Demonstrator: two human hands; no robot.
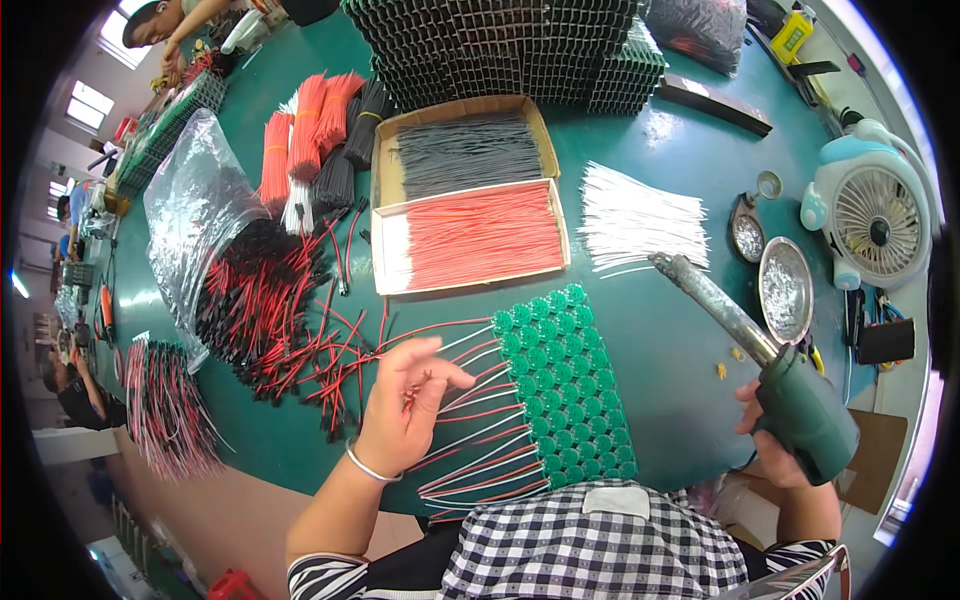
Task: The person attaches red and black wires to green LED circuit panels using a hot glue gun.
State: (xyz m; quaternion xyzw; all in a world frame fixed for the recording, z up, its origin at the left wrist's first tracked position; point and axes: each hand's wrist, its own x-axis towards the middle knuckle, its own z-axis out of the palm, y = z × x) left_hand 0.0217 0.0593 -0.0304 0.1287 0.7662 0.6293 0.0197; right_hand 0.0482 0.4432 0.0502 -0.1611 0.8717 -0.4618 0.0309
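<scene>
My left hand [408,400] is half curled beside the left edge of a green circuit board panel [565,390]. Thin brownish strands show between its fingers; what they belong to I cannot make out. Red and white wires [480,435] stick out leftward from that edge of the panel, which is made up of many round boards. My right hand [775,445] is closed round the green handle of a soldering iron [805,405]. Its metal barrel points up and left, the tip close to the lower right of a spread of white wires [640,218].
Boxes of red wires [485,238] and black wires [470,155] stand ahead. At left lie a plastic bag [195,200] and red-black leads [255,320]. A metal dish [786,290], small tin [747,232] and fan [875,215] are at right. Stacked panels [500,50] rise behind; a co-worker [165,25] is far left.
</scene>
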